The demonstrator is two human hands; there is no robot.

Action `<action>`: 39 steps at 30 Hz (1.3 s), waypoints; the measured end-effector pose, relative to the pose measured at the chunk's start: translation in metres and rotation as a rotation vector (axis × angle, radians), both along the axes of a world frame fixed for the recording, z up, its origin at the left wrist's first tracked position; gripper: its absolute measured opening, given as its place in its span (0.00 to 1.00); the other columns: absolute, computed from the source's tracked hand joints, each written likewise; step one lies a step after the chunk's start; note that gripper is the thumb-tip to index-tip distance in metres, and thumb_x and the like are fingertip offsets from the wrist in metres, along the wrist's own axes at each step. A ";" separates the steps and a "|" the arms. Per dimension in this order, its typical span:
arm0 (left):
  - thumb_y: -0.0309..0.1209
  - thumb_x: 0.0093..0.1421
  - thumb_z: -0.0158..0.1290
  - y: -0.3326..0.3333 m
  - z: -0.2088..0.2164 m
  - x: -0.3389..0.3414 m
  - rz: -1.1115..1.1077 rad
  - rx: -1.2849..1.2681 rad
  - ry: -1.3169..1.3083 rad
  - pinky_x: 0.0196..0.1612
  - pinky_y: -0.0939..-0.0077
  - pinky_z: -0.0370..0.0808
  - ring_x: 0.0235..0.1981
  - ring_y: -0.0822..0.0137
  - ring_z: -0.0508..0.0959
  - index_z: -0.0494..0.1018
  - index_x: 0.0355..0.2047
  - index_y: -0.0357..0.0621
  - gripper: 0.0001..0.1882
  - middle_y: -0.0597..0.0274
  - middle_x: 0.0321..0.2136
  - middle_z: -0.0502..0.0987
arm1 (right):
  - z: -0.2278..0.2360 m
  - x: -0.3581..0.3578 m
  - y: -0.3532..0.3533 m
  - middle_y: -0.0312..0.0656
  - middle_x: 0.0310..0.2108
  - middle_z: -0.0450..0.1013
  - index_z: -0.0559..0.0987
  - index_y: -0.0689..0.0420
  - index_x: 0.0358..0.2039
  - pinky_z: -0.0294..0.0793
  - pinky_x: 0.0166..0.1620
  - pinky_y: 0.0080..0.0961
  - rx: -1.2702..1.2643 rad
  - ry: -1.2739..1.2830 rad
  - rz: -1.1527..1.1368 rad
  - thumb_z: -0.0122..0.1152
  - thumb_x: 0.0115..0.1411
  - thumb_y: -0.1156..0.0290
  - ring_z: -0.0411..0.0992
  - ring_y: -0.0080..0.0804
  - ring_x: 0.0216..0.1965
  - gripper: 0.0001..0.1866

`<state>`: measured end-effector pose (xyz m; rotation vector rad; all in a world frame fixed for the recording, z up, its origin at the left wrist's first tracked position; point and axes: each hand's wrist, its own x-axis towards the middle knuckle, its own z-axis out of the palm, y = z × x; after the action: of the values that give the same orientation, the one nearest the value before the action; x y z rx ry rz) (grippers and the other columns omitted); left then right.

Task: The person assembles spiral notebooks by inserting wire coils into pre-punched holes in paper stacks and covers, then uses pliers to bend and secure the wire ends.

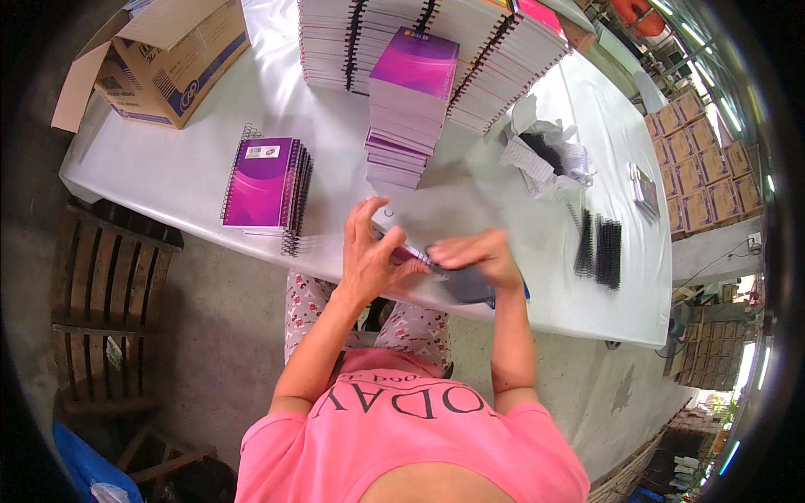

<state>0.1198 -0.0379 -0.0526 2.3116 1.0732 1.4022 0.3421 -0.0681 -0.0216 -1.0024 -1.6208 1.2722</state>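
My left hand (366, 261) grips a small purple-edged notebook (408, 255) close to the table's near edge, thumb and fingers around it. My right hand (480, 256) lies at the notebook's right end with fingers stretched out, palm down. It is smeared by motion, and whether a coil is under its fingers I cannot make out. Beneath that hand sits a dark grey flat piece (466, 287). Farther left is a pile of purple coil-bound notebooks (262, 186). A tall stack of purple-covered page blocks (414, 71) stands beyond my hands.
Loose black binding coils (598, 251) lie on the right of the white-covered table (537, 293). Behind them are crumpled paper (570, 159) and a small dark package (643, 191). Large coil-bound stacks (327, 46) stand at the back, an opened carton (172, 71) at far left. A wooden chair (109, 302) is beside the table.
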 end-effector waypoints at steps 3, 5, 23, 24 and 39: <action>0.51 0.29 0.69 0.006 0.005 -0.002 -0.032 -0.087 -0.074 0.50 0.55 0.63 0.50 0.45 0.63 0.69 0.23 0.44 0.30 0.44 0.52 0.59 | -0.002 -0.005 0.006 0.50 0.38 0.78 0.82 0.65 0.34 0.72 0.51 0.29 0.075 0.001 -0.065 0.57 0.41 0.88 0.76 0.38 0.43 0.17; 0.49 0.27 0.71 0.009 -0.004 -0.006 -0.097 -0.163 -0.147 0.47 0.57 0.66 0.47 0.48 0.64 0.69 0.25 0.44 0.31 0.44 0.53 0.56 | -0.002 -0.012 0.001 0.51 0.38 0.78 0.82 0.65 0.34 0.72 0.50 0.30 0.141 0.555 0.123 0.57 0.41 0.88 0.76 0.39 0.42 0.17; 0.46 0.22 0.75 0.020 -0.025 -0.004 -0.191 -0.353 -0.406 0.47 0.65 0.66 0.51 0.51 0.58 0.53 0.45 0.43 0.54 0.46 0.48 0.53 | 0.012 -0.037 0.024 0.45 0.36 0.79 0.82 0.60 0.36 0.74 0.46 0.23 0.010 -0.048 -0.159 0.53 0.40 0.92 0.77 0.32 0.39 0.22; 0.46 0.22 0.75 0.020 -0.029 -0.004 -0.182 -0.345 -0.385 0.48 0.65 0.65 0.51 0.50 0.57 0.52 0.44 0.42 0.54 0.45 0.48 0.53 | 0.015 -0.046 0.028 0.45 0.36 0.79 0.82 0.60 0.36 0.74 0.46 0.24 -0.009 -0.163 -0.138 0.54 0.41 0.92 0.77 0.31 0.38 0.21; 0.40 0.44 0.69 0.026 -0.041 -0.003 -0.250 -0.373 -0.428 0.45 0.71 0.67 0.45 0.60 0.63 0.56 0.41 0.36 0.36 0.52 0.41 0.59 | 0.020 -0.014 0.018 0.49 0.43 0.76 0.81 0.54 0.42 0.71 0.48 0.23 0.186 -0.641 -0.622 0.51 0.45 0.88 0.75 0.38 0.44 0.24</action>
<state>0.1163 -0.0116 -0.0941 1.7130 0.8010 1.3730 0.3283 -0.0504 -0.0018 -1.7307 -1.6294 0.3844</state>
